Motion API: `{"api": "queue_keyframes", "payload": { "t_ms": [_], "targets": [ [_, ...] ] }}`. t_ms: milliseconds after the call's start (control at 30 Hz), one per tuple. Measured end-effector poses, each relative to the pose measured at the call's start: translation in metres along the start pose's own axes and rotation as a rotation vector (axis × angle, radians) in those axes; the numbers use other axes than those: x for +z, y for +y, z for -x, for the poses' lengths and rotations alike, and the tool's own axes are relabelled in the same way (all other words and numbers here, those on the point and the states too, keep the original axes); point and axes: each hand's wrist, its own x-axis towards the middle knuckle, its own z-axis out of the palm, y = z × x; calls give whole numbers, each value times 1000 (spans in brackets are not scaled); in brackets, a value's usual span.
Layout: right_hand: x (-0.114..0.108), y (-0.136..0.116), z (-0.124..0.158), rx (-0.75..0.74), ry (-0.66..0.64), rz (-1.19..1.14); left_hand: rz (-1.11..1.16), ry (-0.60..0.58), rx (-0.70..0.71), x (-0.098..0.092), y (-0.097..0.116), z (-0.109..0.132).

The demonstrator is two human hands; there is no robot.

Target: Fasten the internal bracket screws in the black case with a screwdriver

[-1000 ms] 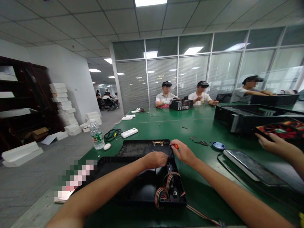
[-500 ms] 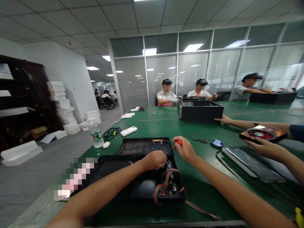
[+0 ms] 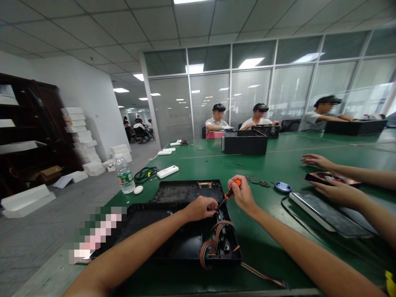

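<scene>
My right hand (image 3: 244,196) is wrapped round the handle of an orange-and-black screwdriver (image 3: 229,192), its shaft slanting down and left. The tip meets the upper right part of an open black casing (image 3: 182,247), close to the fingertips of my left hand (image 3: 201,208). Those fingers are pinched together over the casing's inner edge, and what they hold, if anything, is hidden. Striped ribbon cables (image 3: 206,249) loop inside the casing's right compartment. A black panel (image 3: 182,193) with a brass-coloured part (image 3: 205,184) lies just behind the casing.
A water bottle (image 3: 124,175), a white egg-shaped object (image 3: 138,189) and a white power strip (image 3: 168,171) are at left. On the right lie a blue round dish (image 3: 283,187) and a flat white-edged device (image 3: 328,214). A co-worker's hand (image 3: 337,192) rests on a fan unit (image 3: 321,176).
My right hand has tilted the screwdriver so its shaft now points down at the casing beside my left fingers. Across the table, the black computer case has shifted left; the co-worker's fan unit is lower.
</scene>
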Motion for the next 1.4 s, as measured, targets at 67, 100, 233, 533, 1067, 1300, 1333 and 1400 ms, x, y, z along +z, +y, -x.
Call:
{"api": "queue_keyframes", "payload": {
  "t_ms": [67, 100, 233, 533, 1067, 1300, 1333, 1400],
  "targets": [
    [1, 1, 1, 5, 0, 3, 62, 29, -30, 2, 0, 1],
    [1, 1, 1, 5, 2, 6, 82, 37, -34, 3, 0, 1],
    [1, 3, 2, -5, -7, 18, 90, 58, -26, 5, 0, 3],
    [1, 3, 3, -43, 0, 83, 80, 53, -17, 5, 0, 2],
    [-22, -107, -39, -235, -617, 1186, -36, 25, 32, 3, -3, 7],
    [-15, -118, -45, -294, -796, 1080, -38, 15, 24, 0, -2, 10],
    [-14, -119, -46, -291, -806, 1098, -41, 9, 18, -1, -1, 10],
    [-11, -119, -46, -271, -784, 1138, -49, 0, 11, -4, 1, 11]
  ]
}}
